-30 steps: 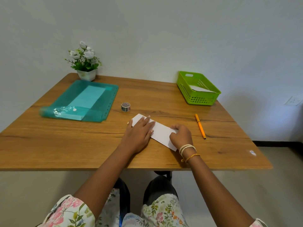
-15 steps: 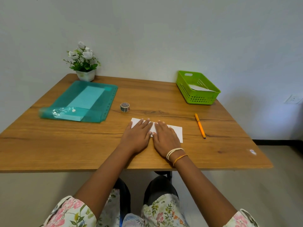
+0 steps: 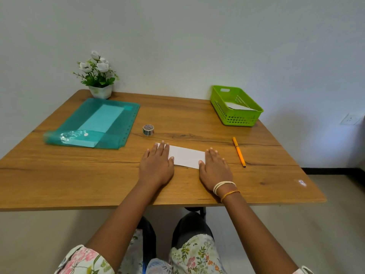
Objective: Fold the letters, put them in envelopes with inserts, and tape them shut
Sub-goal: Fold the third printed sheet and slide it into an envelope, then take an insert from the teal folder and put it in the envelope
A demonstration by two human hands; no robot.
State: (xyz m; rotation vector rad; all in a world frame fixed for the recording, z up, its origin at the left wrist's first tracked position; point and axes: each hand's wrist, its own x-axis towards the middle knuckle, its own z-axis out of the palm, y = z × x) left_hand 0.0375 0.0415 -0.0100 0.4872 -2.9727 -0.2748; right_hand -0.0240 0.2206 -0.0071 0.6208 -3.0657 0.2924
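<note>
A folded white letter (image 3: 184,156) lies flat on the wooden table (image 3: 79,175) near its middle. My left hand (image 3: 157,165) presses flat on the letter's left end, fingers spread. My right hand (image 3: 214,168) lies flat on its right end. Neither hand grips anything. A small roll of patterned tape (image 3: 148,130) stands just behind the letter to the left. A teal plastic folder (image 3: 110,133) at the back left holds pale sheets and a clear packet. A green basket (image 3: 236,118) at the back right holds a white paper.
An orange pen (image 3: 239,151) lies to the right of the letter. A white pot with white flowers (image 3: 97,76) stands at the back left corner against the wall. The table's front edge runs just below my wrists.
The letter turned from slanted to nearly level. My hands, side by side at its centre half a second ago, have slid apart to its two ends.
</note>
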